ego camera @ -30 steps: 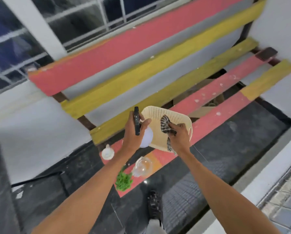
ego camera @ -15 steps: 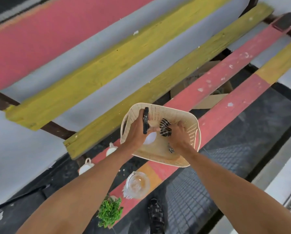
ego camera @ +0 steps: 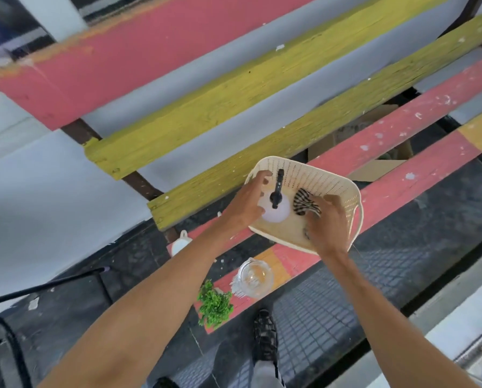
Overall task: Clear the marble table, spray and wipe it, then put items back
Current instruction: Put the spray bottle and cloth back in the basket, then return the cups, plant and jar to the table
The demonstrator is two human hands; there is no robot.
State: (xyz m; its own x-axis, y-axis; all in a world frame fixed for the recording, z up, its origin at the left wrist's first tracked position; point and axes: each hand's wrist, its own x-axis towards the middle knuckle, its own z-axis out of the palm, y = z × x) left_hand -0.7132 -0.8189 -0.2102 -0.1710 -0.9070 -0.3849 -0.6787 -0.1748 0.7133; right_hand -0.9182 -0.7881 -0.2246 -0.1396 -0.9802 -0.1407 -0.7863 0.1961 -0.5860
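Spray bottle (ego camera: 275, 212) stands upright in the cream basket (ego camera: 318, 170), at its 9 o'clock end. Its long axis runs near straight up at the camera, and the black nozzle head points to 12 o'clock. Left hand (ego camera: 247, 201) cups the bottle from 9 o'clock with fingers spread and thumb on the white body; whether it really grips can't be told. Checked cloth (ego camera: 304, 205) lies bunched at the bottle's 3 o'clock, just beside it. Right hand (ego camera: 329, 224) has its fingers curled over the cloth, pinching it against the basket floor. This looks like stowing or fetching the cleaning kit. To do it well, keep the bottle vertical with the nozzle clear of the rim, and keep the cloth off the trigger. The basket sits on the red bench slat (ego camera: 402, 130). Glass jar (ego camera: 255, 277), green plant (ego camera: 214, 303) and white cup (ego camera: 181, 243) sit on the seat toward 7 o'clock, apart from the basket. No marble table is in view.
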